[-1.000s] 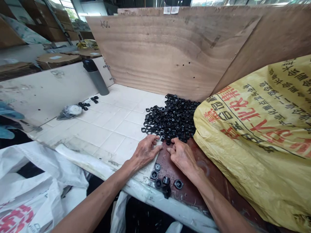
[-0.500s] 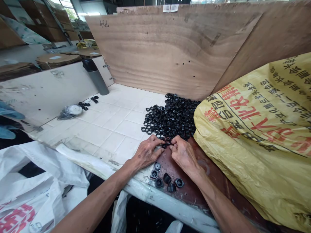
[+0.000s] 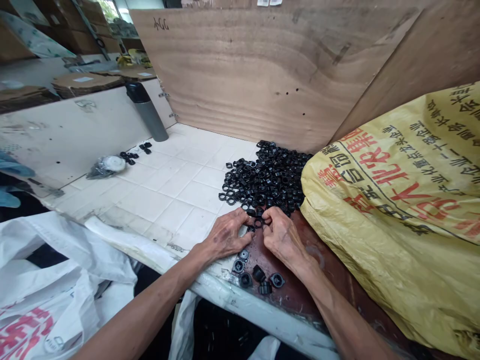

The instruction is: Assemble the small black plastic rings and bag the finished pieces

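Many black rings (image 3: 275,182) lie heaped just beyond the left hand (image 3: 227,232) and right hand (image 3: 283,232); whether either grip holds one, I cannot tell.

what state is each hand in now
Left hand: curled at the black rings, hold unclear.
Right hand: also curled there, hold unclear.

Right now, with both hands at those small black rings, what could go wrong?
The round black plastic caps lie near the pale front edge, so a bump might tip one over it.
The left hand and right hand are at the heap of small black plastic rings; a nudge could scatter some.
The large yellow printed sack seems to touch the heap; if it slumps, rings might spill.
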Available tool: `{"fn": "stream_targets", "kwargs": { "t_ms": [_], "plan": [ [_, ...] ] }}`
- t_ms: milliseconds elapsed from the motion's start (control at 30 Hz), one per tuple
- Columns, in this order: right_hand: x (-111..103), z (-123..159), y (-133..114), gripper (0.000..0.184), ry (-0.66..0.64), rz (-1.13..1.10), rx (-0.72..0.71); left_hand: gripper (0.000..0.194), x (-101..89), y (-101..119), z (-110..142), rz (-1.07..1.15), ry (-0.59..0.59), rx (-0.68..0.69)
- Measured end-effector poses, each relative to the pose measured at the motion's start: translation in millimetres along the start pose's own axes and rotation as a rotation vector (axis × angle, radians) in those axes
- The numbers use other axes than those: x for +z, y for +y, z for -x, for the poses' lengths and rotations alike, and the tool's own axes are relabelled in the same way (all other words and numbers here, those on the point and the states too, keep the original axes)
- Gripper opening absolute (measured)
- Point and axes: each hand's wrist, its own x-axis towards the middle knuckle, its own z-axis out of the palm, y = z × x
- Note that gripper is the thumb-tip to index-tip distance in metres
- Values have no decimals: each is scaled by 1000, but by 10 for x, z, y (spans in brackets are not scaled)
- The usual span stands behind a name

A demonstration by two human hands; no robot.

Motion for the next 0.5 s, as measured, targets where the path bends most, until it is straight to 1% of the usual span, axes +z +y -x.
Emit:
{"fn": "stream_targets", "kwargs": {
  "t_ms": [67, 133, 200, 267, 333, 400, 433, 500],
  "plan": [
    [-2, 1, -31, 23, 9, -51, 0, 17, 1, -7, 10, 6, 13, 12],
    [-2, 2, -65, 21, -47, -122, -22, 17, 5, -16, 25, 20, 23, 7],
    [-7, 0, -94, 20, -119, -249, 13, 16, 7, -23, 39, 74, 34, -13],
    [-23, -6, -111, 18, -206, -468, 121, 17, 6, -27, 43, 188, 55, -33],
    [-50, -13, -122, 15, -270, -752, 258, 19, 1, -26, 33, 310, 91, -27],
    [-83, -19, -133, 19, -272, -984, 373, 21, -8, -20, 11, 382, 123, 18],
    [-100, -23, -140, 23, -254, -1057, 415, 22, -14, -16, -2, 398, 135, 48],
    [-131, -32, -153, 29, -225, -1135, 481, 22, -21, -6, -26, 420, 141, 103]
  ]
}}
